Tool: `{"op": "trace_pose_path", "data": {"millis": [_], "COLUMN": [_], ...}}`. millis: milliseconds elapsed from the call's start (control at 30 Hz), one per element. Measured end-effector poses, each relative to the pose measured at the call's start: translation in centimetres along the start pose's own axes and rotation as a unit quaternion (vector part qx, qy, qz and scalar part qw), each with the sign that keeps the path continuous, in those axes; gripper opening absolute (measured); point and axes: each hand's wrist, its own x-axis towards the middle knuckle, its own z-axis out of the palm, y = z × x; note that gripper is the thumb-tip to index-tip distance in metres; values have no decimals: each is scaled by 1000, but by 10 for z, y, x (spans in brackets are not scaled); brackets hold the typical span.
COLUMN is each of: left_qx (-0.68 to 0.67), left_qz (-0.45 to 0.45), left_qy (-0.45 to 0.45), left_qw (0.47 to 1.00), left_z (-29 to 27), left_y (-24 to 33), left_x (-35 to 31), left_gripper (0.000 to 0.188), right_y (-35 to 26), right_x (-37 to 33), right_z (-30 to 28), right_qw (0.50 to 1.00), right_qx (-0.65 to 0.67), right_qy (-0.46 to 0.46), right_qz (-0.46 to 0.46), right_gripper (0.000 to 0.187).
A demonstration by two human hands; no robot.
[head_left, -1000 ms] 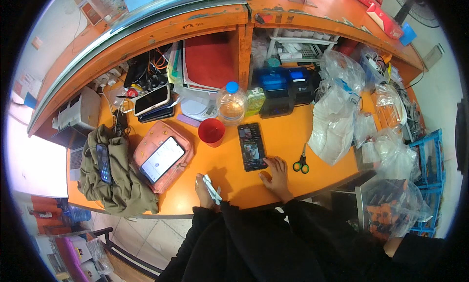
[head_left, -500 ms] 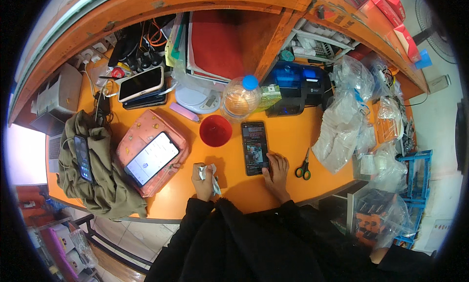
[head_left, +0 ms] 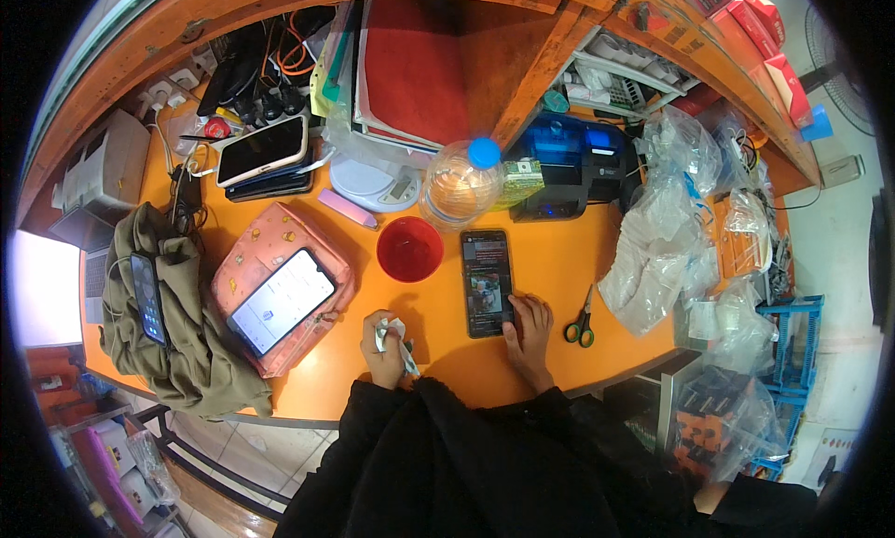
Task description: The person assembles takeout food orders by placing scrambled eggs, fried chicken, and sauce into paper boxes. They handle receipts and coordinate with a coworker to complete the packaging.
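My left hand (head_left: 379, 351) is closed around a crumpled white piece of wrapper or paper (head_left: 396, 329), which pokes out above and below the thumb. My right hand (head_left: 530, 343) lies on the orange table with its fingers stretched out, the tips at the lower right edge of a dark smartphone (head_left: 487, 284). That phone's screen is lit and shows a picture amid text. Behind my left hand stands a red cup (head_left: 410, 249). Green-handled scissors (head_left: 580, 325) lie to the right of my right hand.
A lit phone (head_left: 283, 300) rests on a pink pouch (head_left: 311, 246); another phone (head_left: 146, 298) lies on a brown-green cloth (head_left: 186, 328). Behind are a water bottle (head_left: 459, 189), a small scale (head_left: 375, 180) and a blue-black printer (head_left: 578, 170). Plastic bags (head_left: 650, 240) are piled at right.
The view has shifted slightly. My left hand still grips the crumpled piece, a little turned, with more of it showing. My right hand stays at the phone's edge.
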Motion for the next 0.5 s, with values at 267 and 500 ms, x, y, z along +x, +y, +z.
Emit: {"op": "trace_pose_path", "data": {"millis": [267,500], "left_qx": [42,-127], "left_qz": [16,-36], "left_qy": [-9,-149], "left_qw": [999,980], "left_z": [-4,18], "left_y": [-7,13], "left_x": [2,-10], "left_gripper": [14,31], "right_y": [2,-31], "right_x": [-2,-13], "right_z": [1,-1], "right_qw": [1000,982], "right_qx": [13,168], "right_qy": [19,-23], "right_qz": [-9,-89], "right_gripper": [39,45]}}
